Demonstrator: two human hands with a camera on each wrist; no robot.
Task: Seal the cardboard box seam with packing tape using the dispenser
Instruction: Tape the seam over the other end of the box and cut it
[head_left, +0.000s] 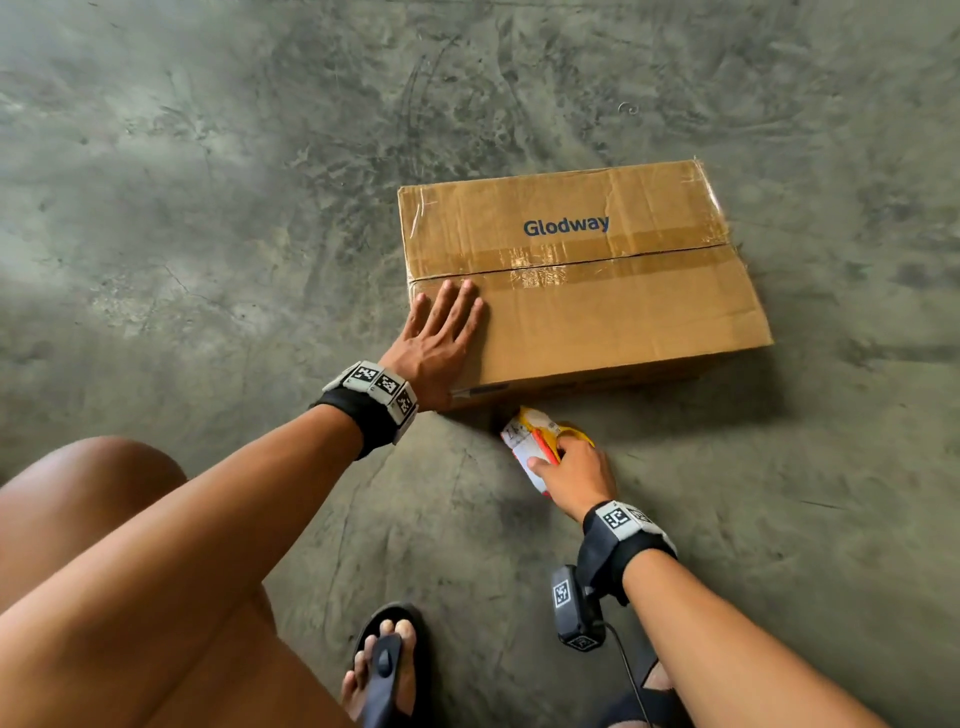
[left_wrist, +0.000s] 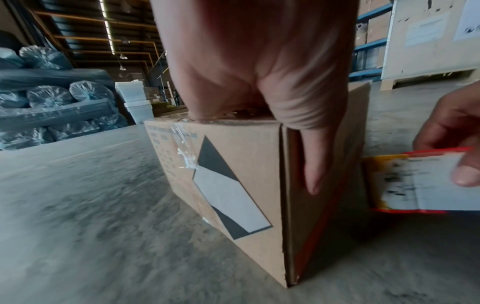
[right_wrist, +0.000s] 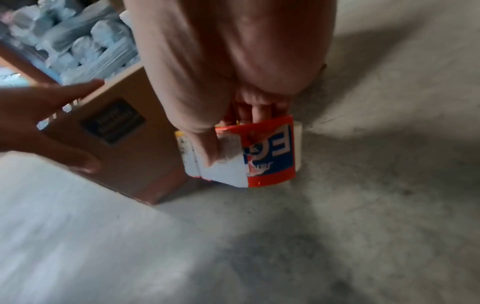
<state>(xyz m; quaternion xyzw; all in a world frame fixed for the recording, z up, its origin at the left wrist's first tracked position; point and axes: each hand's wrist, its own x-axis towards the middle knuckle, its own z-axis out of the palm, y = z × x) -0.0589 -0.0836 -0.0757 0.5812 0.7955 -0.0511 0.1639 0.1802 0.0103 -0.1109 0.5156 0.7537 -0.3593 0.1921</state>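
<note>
The left hand (head_left: 439, 343) lies flat with fingers straight on the near left corner of the cardboard box (head_left: 597, 291), its thumb down the box's side. The right hand (head_left: 574, 475) has its fingers curled around the tape dispenser (head_left: 535, 441), low over the concrete floor (head_left: 208, 208) just beside the box's near side. The box's centre seam (head_left: 649, 254) carries old tape.

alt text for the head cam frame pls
A left hand presses flat on a closed cardboard box on a concrete floor, while the right hand grips a tape dispenser low beside the box's near side.
</note>
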